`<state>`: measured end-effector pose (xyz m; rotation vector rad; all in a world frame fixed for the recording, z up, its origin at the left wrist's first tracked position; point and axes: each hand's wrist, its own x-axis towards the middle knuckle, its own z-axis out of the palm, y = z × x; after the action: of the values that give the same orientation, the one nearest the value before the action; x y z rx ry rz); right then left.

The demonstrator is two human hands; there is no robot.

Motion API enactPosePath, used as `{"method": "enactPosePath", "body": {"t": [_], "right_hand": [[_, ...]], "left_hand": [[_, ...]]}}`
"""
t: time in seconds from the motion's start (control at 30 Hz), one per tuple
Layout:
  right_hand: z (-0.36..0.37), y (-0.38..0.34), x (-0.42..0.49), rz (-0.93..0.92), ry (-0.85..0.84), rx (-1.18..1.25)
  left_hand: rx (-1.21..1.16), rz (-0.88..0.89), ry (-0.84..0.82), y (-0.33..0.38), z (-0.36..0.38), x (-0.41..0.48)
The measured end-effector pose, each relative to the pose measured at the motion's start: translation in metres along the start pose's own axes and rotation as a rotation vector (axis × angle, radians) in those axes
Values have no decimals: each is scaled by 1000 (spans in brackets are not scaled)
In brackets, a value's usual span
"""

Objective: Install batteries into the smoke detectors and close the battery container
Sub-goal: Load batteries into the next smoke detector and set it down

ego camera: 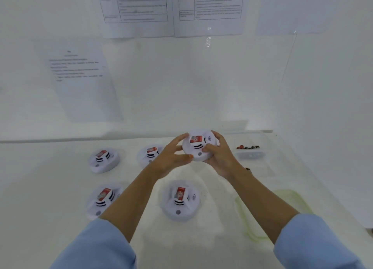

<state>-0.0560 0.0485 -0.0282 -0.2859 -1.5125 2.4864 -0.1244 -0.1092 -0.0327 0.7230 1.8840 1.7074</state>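
Tabletop (46, 178); detector (194, 147) between hands (171, 159)

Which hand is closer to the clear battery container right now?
Right. The right hand grips the raised smoke detector on its right side, just left of the battery container; the left hand holds the detector's other side, further away.

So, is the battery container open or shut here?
Open. The clear container shows batteries uncovered, and a green-rimmed lid lies apart from it on the table.
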Motion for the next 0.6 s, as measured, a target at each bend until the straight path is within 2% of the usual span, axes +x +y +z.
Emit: {"method": "enactPosePath", "body": {"t": [0.13, 0.23, 0.3, 0.5, 0.6], "right_hand": [[5, 16, 3, 62, 22, -300], [8, 28, 3, 85, 72, -297], [8, 34, 4, 32, 109, -298], [7, 38, 8, -124, 124, -602], [6, 41, 10, -186, 144, -648]], "left_hand": [[19, 32, 19, -21, -17, 8], [65, 51, -1, -30, -21, 15], [77, 64, -21, -35, -21, 19], [51, 58, -35, -42, -21, 29], [45, 51, -39, -45, -20, 32]]}}
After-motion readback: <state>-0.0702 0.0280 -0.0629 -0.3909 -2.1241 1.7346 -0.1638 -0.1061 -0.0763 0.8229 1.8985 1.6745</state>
